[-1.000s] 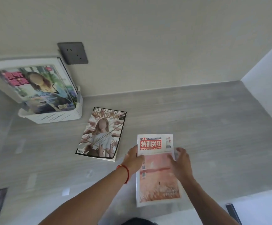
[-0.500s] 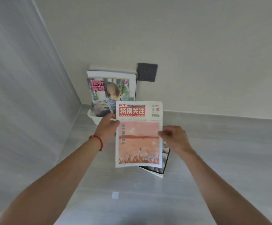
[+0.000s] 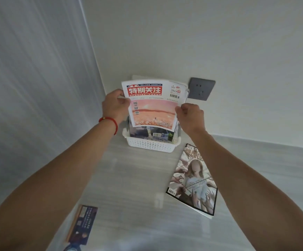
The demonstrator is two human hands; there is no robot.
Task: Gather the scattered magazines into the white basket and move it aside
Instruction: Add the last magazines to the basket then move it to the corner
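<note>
Fingers of the left hand [image 3: 115,104] and right hand [image 3: 189,115] pinch the side edges of a pink magazine [image 3: 153,104] held upright above the white basket [image 3: 150,144], where its limp lower edge could catch on magazines already inside.

Both hands hold pink-cover magazine [image 3: 153,104] upright above white basket [image 3: 151,144]; lower edge sits in front of magazines already standing in basket. Left hand [image 3: 115,106] pinches left edge, red string bracelet [image 3: 109,122] on wrist. Right hand [image 3: 189,115] pinches right edge, fingers curled. Basket stands on grey counter [image 3: 129,187] in corner against wall. Grey wall socket [image 3: 200,88] just right of magazine top. Magazine with woman on cover [image 3: 192,180] lies flat on counter right of basket. Dark booklet [image 3: 82,224] lies flat near bottom left.
</note>
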